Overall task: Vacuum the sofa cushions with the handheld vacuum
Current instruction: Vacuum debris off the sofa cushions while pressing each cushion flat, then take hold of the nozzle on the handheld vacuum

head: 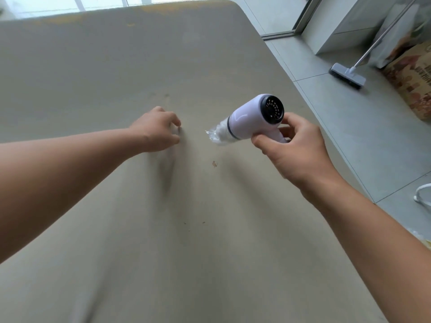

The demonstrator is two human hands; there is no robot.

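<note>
So this was mid-job imo, the vacuuming itself looked like it was about to hit the next patch. The right hand [296, 150] had its fingers wrapped tight round the grip of the handheld vacuum [251, 120], one unit, white body w/ a dark vented back end facing the cam and a clear nozzle [218, 136] pointing left and down toward the sofa cushion [116, 66]. The nozzle tip seemed to sit just above the fabric or barely on it, couldn't tell which tbh. The left hand [158, 129] was down on the cushion near the nozzle but apart from it, fingers curled in and pressed together at the tips, prob pinching or bunching the fabric bc there was a crease running back from it toward the cam; whether it actually had smth between the fingertips, can't tell. Count-wise: two hands, one vacuum, one big beige cushion surface in view (no seams I could see), one brownish crumb [214, 163] sitting just below the nozzle, plus 2 or 3 tiny dark specks [194, 223] further toward the cam, and a faint smudge or two past the left hand. Next move, my guess: tip the nozzle down onto that brown crumb, then drag back over the specks while the left hand keeps the fabric taut so it doesn't get sucked up. Off to the right on the tiled floor [338, 124] there was one floor brush [347, 76] on a long pole, not involved.
</note>
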